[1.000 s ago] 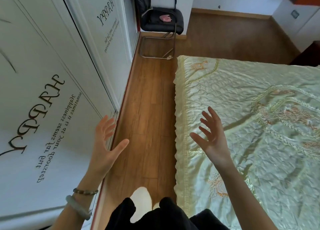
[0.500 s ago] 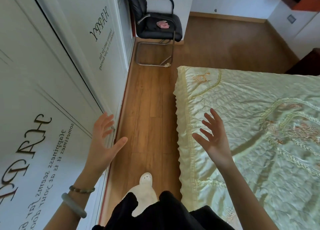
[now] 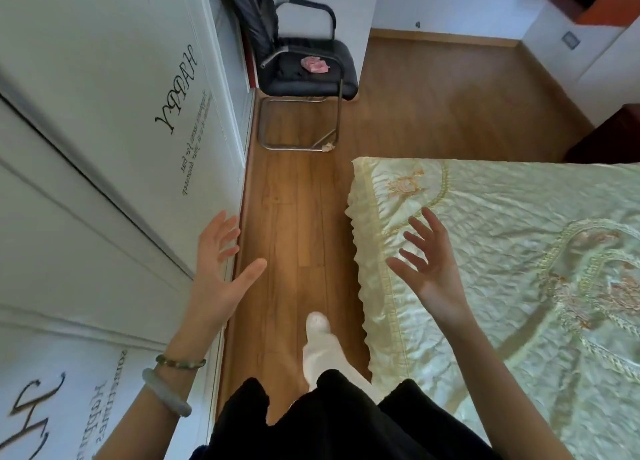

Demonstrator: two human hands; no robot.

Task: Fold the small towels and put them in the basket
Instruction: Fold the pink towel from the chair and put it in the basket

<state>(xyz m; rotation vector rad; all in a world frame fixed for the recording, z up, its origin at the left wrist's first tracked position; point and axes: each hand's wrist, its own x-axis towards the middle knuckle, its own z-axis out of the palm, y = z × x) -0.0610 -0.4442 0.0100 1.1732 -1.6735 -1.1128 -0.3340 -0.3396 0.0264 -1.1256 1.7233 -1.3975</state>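
My left hand (image 3: 217,275) is raised with fingers spread, holding nothing, beside the white wardrobe door. My right hand (image 3: 429,259) is also spread and empty, over the near left corner of the bed. A small crumpled pink cloth (image 3: 315,65) lies on the seat of a black chair (image 3: 313,78) at the far end of the aisle. No basket is in view.
A narrow strip of wooden floor (image 3: 294,224) runs between the white wardrobe (image 3: 104,148) on the left and the bed with a pale green embroidered cover (image 3: 519,251) on the right. My foot in a white slipper (image 3: 320,342) is on the floor. A dark jacket (image 3: 252,12) hangs over the chair back.
I have walked forward along the aisle; the chair and the bed's far corner are closer. Both hands stayed raised and empty. A white-slippered foot has stepped forward.
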